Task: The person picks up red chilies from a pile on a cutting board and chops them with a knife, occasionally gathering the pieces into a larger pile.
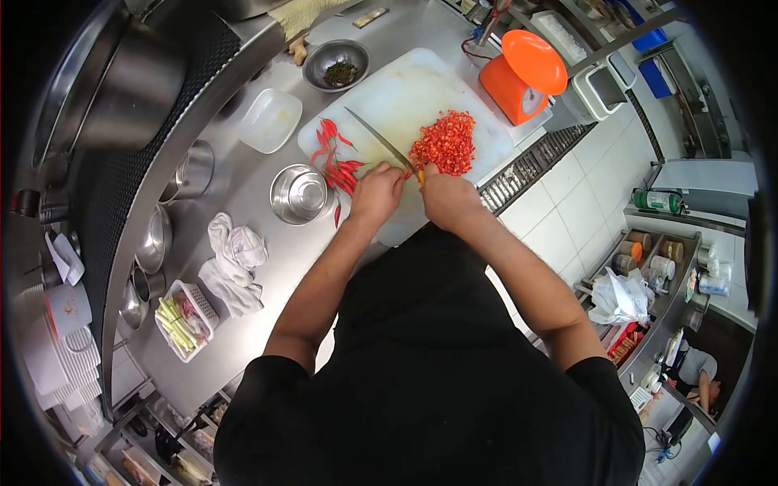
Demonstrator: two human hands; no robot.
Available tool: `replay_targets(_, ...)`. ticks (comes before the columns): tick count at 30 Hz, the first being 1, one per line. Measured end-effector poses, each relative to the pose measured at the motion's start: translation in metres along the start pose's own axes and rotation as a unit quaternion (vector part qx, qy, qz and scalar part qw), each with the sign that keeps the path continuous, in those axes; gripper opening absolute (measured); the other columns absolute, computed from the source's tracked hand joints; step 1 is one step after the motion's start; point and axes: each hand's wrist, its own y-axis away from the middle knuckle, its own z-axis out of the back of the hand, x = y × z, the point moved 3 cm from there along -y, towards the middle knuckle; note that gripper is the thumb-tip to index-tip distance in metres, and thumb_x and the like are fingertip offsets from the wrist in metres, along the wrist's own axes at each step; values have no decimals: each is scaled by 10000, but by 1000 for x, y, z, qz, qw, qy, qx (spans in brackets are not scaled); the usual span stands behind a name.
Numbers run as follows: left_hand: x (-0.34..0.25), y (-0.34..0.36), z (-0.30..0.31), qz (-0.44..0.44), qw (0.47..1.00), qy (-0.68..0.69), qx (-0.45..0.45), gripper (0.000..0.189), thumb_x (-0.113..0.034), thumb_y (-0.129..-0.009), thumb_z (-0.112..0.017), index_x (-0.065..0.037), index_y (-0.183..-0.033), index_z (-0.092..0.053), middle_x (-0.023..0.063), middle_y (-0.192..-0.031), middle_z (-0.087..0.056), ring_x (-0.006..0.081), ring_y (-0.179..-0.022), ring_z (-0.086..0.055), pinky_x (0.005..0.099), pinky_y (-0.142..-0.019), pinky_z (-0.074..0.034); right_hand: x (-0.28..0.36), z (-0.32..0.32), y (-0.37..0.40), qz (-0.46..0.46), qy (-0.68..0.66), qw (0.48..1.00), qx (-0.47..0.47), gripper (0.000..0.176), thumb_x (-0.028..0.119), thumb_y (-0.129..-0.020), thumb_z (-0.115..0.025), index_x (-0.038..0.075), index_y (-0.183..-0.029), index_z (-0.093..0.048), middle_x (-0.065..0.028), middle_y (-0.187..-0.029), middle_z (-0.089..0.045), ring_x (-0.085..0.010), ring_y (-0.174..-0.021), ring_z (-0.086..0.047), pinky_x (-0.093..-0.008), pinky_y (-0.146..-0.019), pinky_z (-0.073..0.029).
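Observation:
My right hand (450, 199) is closed around the yellow handle of a long knife (379, 138), its blade pointing away to the upper left over the white cutting board (409, 71). Close beside the blade, my left hand (378, 194) has its fingers curled on a red chili pepper, mostly hidden, with a bit of red showing at the fingertips. To the left of that hand lie whole red chili peppers (339, 170), partly on the board. A heap of chopped red chili (446, 143) sits beyond my right hand.
Left of the board stand a steel pot (299, 194), a white plastic tub (271, 121) and a crumpled cloth (235, 259). A steel bowl (335, 66) with dark green contents and an orange scale (525, 77) flank the board's far side. Another person (695, 368) is at far right.

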Motion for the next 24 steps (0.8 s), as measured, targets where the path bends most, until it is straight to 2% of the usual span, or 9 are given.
replay_targets(6, 2, 2, -2, -1, 1000, 2, -11, 105, -86, -906, -693, -55, -985, -756, 136, -966, -686, 361, -909, -689, 451, -802, -558, -2, -31, -2, -12, -2, 999, -53, 255, 199, -999, -580, -23, -1114, -529, -225, -878, -749, -363, -817, -775, -457, -722, -617)
replay_targets(14, 1, 5, 1, 11, 1000, 7, -9, 96, -78, -903, -699, -48, -975, -755, 140, -957, -684, 365, -895, -688, 451, -791, -555, 0, 0, 3, -5, -21, 1000, 16, 282, 224, -1019, -587, -26, -1132, -521, -245, -909, -743, -375, -875, -768, -478, -763, -609)
replay_targets(18, 3, 2, -1, 15, 999, 23, -18, 89, -83, -900, -708, -46, -965, -756, 141, -952, -683, 367, -891, -686, 449, -784, -554, -1, -20, 2, -22, -27, 999, -1, 301, 227, -1020, -590, -30, -1157, -516, -245, -934, -748, -394, -890, -764, -493, -795, -602)
replay_targets(24, 3, 1, -1, 11, 999, 27, -17, 90, -82, -894, -715, -45, -964, -758, 139, -928, -684, 362, -889, -686, 445, -783, -553, -7, -19, -8, -14, -29, 999, 6, 349, 264, -1029, -597, -41, -1166, -496, -254, -916, -743, -430, -862, -750, -506, -767, -601)
